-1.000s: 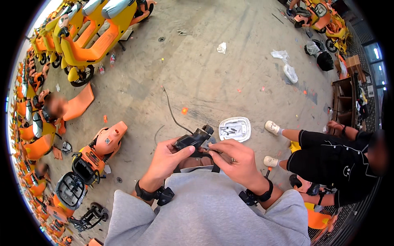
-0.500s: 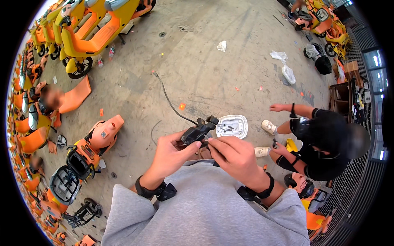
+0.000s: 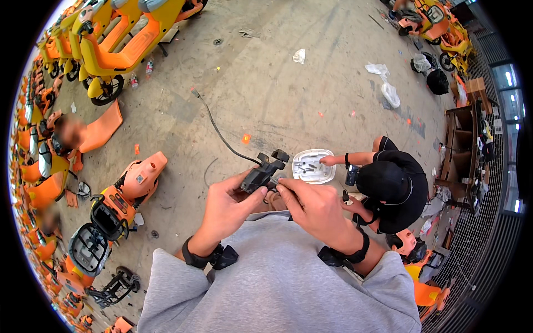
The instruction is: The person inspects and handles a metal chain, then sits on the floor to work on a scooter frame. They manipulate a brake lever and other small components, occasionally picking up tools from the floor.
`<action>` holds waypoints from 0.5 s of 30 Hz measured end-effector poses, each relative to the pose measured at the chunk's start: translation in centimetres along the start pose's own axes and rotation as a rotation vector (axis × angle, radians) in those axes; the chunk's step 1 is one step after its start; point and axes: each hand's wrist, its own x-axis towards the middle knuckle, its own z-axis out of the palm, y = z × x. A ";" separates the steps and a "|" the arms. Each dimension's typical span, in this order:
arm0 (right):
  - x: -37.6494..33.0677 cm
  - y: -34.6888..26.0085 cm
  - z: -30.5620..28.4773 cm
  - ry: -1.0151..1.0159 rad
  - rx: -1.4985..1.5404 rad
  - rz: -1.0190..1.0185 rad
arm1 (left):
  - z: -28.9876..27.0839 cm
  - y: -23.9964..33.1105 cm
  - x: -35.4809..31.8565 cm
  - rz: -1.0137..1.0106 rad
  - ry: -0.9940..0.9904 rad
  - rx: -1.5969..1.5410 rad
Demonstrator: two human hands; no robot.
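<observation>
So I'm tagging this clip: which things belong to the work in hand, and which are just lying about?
In hand:
left hand
right hand
black part held by both
its black cable

Lying about:
white tray, a co-worker reaching into it
orange cover
yellow scooters
crumpled plastic bags

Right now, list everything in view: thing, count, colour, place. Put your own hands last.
Black part with cable: one, black, held in both hands at centre; its cable trails up and left over the floor.
White tray: one, white, on the floor right of the part, small pieces inside.
Crouching person: one, black clothes, right of the tray, a hand reaching into it.
Scooters: several, yellow and orange, upper left.
Orange body panels: several, left floor.
White bags: a few, upper right floor.
Concrete floor: grey.
Left hand: grips the part from below.
Right hand: fingertips at the part's right end.
</observation>
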 end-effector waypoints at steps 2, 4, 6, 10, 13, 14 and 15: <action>0.0 -0.4 -0.3 -0.055 0.085 0.143 | 0.2 0.0 -0.2 -0.001 0.009 0.025; 0.2 -0.5 -0.4 -0.106 0.226 0.328 | 0.4 0.1 -0.4 -0.010 0.020 0.059; 0.2 0.0 -0.2 -0.162 0.486 0.547 | 0.3 -0.5 -0.6 0.005 0.029 0.069; -0.3 0.6 0.7 -0.157 0.752 0.680 | 0.2 -1.0 -0.6 0.044 0.059 0.109; -0.6 0.5 1.2 -0.124 0.763 0.623 | -0.1 -1.3 -0.5 0.091 0.068 0.181; -0.6 0.5 1.5 -0.124 0.762 0.616 | -0.1 -1.3 -0.6 0.111 0.088 0.171; -0.7 0.5 1.8 -0.123 0.762 0.608 | 0.0 -1.3 -0.6 0.131 0.106 0.161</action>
